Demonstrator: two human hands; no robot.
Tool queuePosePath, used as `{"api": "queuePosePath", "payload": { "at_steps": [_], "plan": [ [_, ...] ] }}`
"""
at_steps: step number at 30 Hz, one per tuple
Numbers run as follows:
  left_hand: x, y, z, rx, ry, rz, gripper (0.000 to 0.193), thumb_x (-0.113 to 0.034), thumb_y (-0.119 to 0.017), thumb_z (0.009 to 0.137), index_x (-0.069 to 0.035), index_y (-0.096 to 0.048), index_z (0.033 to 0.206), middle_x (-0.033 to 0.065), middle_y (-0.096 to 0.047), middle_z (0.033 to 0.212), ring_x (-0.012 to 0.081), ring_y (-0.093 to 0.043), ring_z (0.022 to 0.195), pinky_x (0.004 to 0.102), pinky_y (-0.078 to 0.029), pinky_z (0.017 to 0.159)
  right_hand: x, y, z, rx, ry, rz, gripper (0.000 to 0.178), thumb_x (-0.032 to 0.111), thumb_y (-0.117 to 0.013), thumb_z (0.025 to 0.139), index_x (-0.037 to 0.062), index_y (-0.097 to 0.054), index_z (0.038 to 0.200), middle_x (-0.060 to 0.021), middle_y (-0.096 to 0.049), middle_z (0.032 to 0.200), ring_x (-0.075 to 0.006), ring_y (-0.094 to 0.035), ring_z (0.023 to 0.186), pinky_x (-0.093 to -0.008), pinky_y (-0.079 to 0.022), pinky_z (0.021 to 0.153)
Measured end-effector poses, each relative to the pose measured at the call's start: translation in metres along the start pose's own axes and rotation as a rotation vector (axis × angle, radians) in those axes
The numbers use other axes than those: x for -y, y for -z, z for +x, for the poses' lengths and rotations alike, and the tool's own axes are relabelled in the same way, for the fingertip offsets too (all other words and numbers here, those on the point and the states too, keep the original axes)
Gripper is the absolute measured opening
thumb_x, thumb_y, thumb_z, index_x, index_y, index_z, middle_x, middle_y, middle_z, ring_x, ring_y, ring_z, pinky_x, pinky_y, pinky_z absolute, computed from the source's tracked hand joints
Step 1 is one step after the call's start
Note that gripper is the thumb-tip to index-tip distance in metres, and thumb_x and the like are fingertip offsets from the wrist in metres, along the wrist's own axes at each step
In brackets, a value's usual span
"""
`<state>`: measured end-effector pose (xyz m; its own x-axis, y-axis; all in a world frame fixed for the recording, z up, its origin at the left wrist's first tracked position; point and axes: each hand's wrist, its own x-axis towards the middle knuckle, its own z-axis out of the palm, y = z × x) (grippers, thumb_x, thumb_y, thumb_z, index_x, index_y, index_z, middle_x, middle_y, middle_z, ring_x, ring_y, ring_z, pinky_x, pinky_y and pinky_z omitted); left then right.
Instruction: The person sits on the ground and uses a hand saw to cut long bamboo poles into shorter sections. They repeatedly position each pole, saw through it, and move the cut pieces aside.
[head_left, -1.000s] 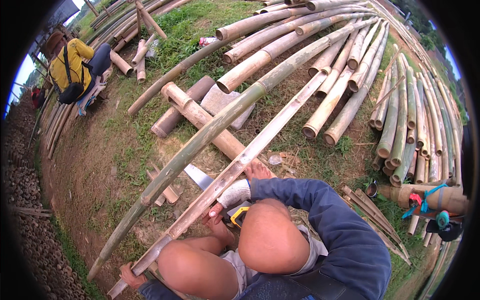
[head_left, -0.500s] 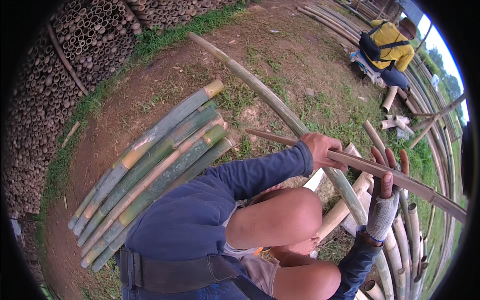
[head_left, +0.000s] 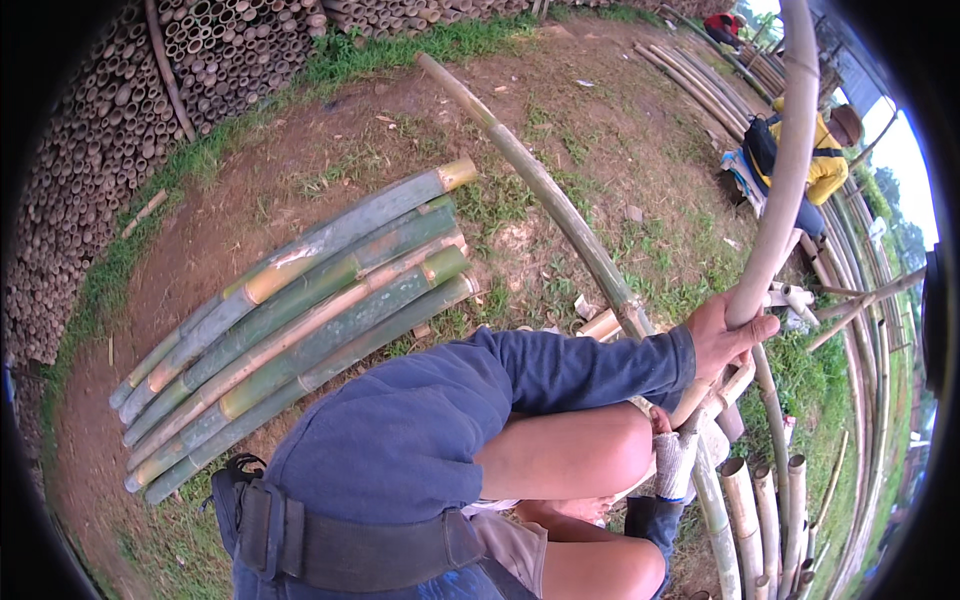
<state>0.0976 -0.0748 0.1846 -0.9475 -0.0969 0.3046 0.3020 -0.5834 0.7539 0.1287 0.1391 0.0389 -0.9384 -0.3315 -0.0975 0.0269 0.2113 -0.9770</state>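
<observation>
A long pale bamboo piece (head_left: 785, 180) rises from between my knees to the top edge. My bare left hand (head_left: 722, 338) is closed round it near its lower end. Below, close to my knee, my right hand (head_left: 676, 455) wears a pale knitted glove. Its fingers are curled in by the lower end of the bamboo piece, partly hidden, so what they grip is unclear. Passing under my arms is a long bamboo pole (head_left: 545, 190) that slants across the ground. Several thick green bamboo lengths (head_left: 330, 310) lie side by side to my left.
A large stack of cut bamboo (head_left: 100, 180) stands at the far left, edged with grass. Upright-looking bamboo tubes (head_left: 740, 500) sit at the lower right. Long poles (head_left: 880, 350) run along the right. A person in yellow (head_left: 828, 160) crouches at the upper right; another in red (head_left: 722, 26) is farther off.
The bamboo piece has swung from lying across in front of me to rising steeply. My gloved right hand has come down from spread fingers beneath it to curled fingers by its lower end.
</observation>
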Motion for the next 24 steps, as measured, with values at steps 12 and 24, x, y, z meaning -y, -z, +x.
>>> {"api": "queuePosePath", "payload": {
  "at_steps": [12, 24],
  "plan": [
    [0.076, 0.291, 0.012, -0.815, -0.081, -0.120, 0.034, -0.023, -0.067, 0.106, -0.011, -0.038, 0.122, 0.0079, -0.059, 0.096, 0.0220, -0.069, 0.075, 0.0437, -0.067, 0.067, 0.053, -0.029, 0.009, 0.136, 0.293, -0.794, 0.073, 0.010, -0.083, 0.082, 0.0129, -0.058, 0.150, -0.0193, -0.064, 0.117, -0.0409, -0.066, 0.106, -0.0433, -0.056, 0.090],
    [0.041, 0.361, 0.061, -0.785, -0.071, -0.114, 0.028, -0.025, -0.061, 0.109, -0.005, -0.045, 0.121, 0.0134, -0.063, 0.096, 0.0314, -0.073, 0.085, 0.0518, -0.067, 0.077, 0.091, -0.046, 0.045, 0.102, 0.437, -1.232, 0.077, 0.019, -0.082, 0.087, 0.0284, -0.052, 0.157, -0.0170, -0.059, 0.108, -0.0397, -0.065, 0.098, -0.0503, -0.058, 0.080]
  ]
}}
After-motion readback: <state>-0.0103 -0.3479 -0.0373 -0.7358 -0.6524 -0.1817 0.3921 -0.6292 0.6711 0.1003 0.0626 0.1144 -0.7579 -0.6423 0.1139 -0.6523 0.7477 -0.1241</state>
